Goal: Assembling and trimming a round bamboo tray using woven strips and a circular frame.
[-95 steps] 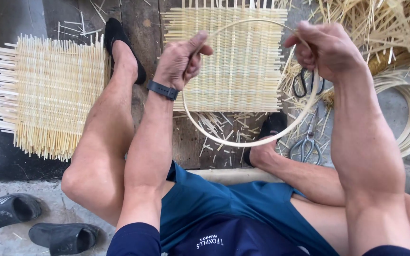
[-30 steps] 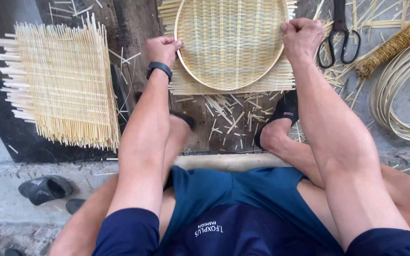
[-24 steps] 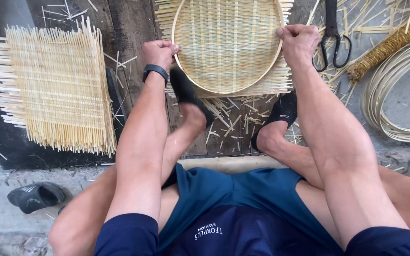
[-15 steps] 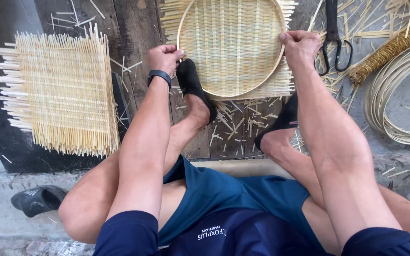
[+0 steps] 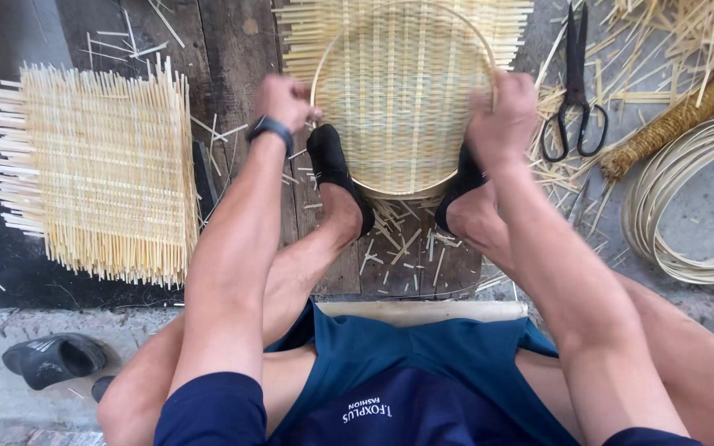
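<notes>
— So how far along does it look?

— Well, my left hand (image 5: 284, 101) and my right hand (image 5: 502, 120) are both closed tight on the thin round bamboo hoop (image 5: 324, 62), one on each side of it. The hoop is pressed down onto the pale square woven bamboo mat (image 5: 406, 91), which lies on the dark wooden boards (image 5: 233, 49) straight ahead of me — and the weave inside the ring is already dished into a shallow bowl.

— And your feet?

— Both black-socked feet (image 5: 336, 169) brace against the near rim, touching it.

— What's left, then?

— By my judgement, plenty. The mat's loose strip ends stick out past the hoop at the top and sides, untrimmed. The black-handled scissors (image 5: 576, 91) lie untouched just right of my right hand, beside the coil of flat pale bamboo strips (image 5: 687, 198). I see no binding on the rim. A second flat woven mat (image 5: 97, 169) waits well to the left — no hoop on it at all.
</notes>
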